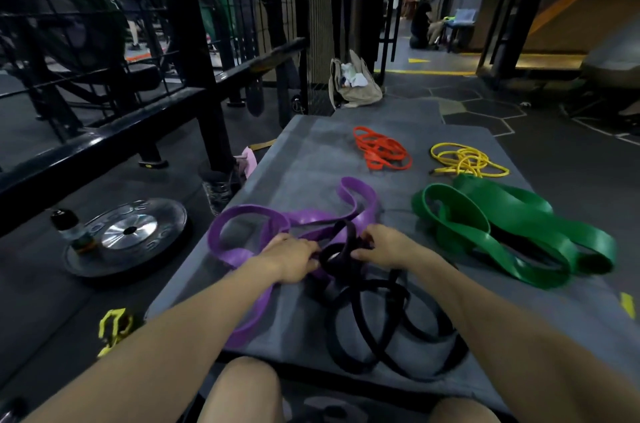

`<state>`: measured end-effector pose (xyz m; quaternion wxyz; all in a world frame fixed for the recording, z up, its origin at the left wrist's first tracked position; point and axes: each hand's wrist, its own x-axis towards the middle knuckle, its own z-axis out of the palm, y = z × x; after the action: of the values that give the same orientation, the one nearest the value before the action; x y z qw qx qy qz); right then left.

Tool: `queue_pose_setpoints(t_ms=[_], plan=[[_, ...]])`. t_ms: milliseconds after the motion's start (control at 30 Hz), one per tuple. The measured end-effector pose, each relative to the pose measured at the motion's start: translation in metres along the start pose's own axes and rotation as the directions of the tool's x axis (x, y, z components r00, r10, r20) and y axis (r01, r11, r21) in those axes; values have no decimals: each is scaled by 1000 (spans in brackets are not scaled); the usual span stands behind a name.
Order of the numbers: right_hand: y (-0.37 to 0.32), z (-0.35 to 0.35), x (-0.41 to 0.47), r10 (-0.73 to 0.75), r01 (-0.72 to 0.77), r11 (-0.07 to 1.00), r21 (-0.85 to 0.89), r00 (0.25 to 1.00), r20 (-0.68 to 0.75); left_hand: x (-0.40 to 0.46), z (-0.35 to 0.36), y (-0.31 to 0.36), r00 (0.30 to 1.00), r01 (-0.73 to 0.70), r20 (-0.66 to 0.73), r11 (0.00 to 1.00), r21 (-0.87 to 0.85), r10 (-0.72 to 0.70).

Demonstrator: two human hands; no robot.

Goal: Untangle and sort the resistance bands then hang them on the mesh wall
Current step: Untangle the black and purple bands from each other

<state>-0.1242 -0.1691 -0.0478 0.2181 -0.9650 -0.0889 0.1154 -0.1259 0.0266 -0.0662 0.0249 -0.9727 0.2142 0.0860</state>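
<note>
Both hands are working the knot near the middle of the grey mat (311,159), toward its near edge. The left hand (292,258) is curled around a bit of the purple band (242,215), right where it crosses the black band (367,318). The right hand (388,246) pinches a loop of the black band, fingers bent around it. So neither hand is loose; each is gripping band.

The purple band sprawls over the left half of the mat, one loop running up toward the middle and another strip trailing down under the left forearm to the near-left edge. The black band piles in coils at the near edge, between the two forearms, and tangles with the purple one right at the hands.

The others are already apart: the green band (519,225) lies in a heap on the right side, the orange band (381,149) sits near the far edge, and the yellow band (464,159) is just right of it by the far-right corner.

Off the mat, on the floor to the left, there's a weight plate (152,239) with a bottle (71,232) standing on it. The mesh wall (318,7) stands beyond the far-left corner, with a beige bag (356,90) on the floor beside it.
</note>
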Motion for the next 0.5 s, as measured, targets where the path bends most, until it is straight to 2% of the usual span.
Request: queue_pose_setpoints(t_ms=[200,300,400,500], plan=[[-2,4,-8,37,-40,999,34,995,97,-1,12,0,999,37,-34,997,70,-35],[-2,2,-15,73,-80,995,63,993,98,-1,5,1,996,54,-78,995,79,-48],[8,-14,-16,106,-98,987,128,993,-57,-4,-10,-6,981,110,-164,993,46,-101],[21,-44,-19,195,-112,954,277,937,-290,-5,-29,-25,909,240,-288,943,-231,-302]])
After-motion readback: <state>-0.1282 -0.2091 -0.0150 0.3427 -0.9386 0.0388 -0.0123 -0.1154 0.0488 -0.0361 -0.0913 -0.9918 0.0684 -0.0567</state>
